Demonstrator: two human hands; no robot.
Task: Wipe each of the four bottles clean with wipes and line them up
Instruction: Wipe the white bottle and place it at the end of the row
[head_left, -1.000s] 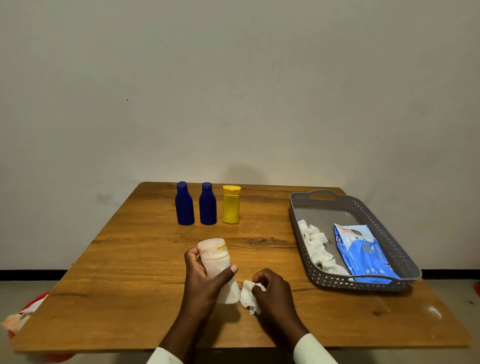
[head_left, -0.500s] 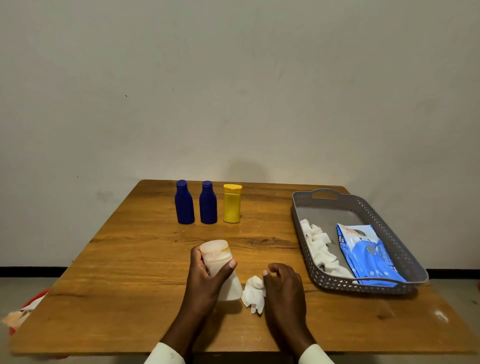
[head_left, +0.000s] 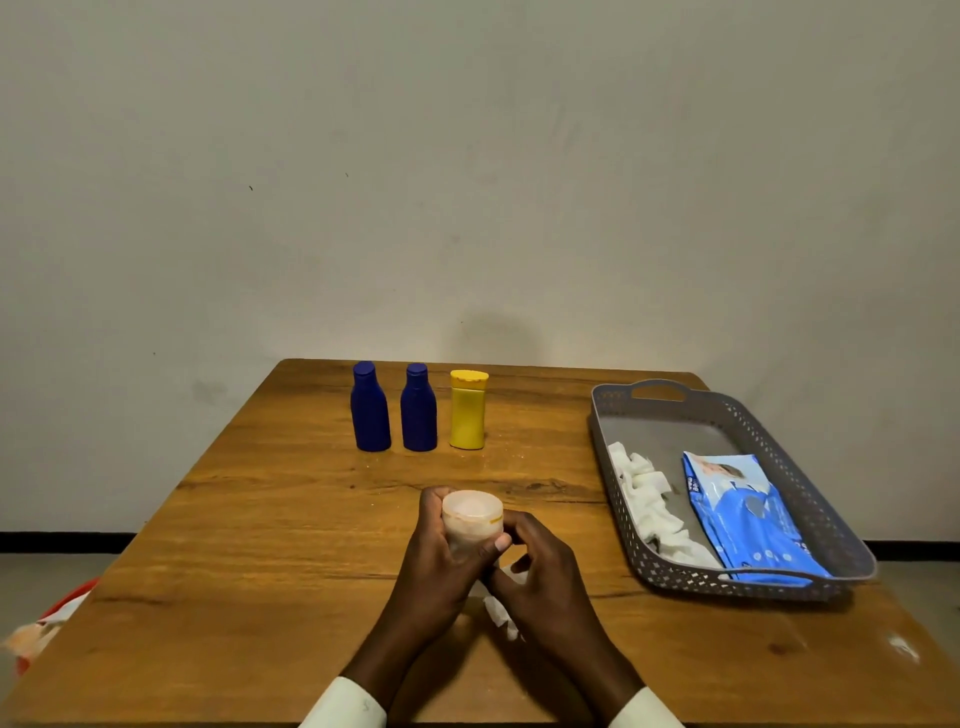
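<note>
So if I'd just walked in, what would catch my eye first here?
Probably the two hands at the table's near edge: the left hand grips a pale bottle while the right hand holds a white wipe against it. Behind them, two blue bottles and a yellow bottle stand in a row, and a grey basket sits to the right.

Print on the blue wipes pack (head_left: 756, 519) is too small to read.

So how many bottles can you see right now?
4. Two blue bottles and a yellow bottle stand in a row at the back; the left hand grips a white bottle. None look hidden.
</note>
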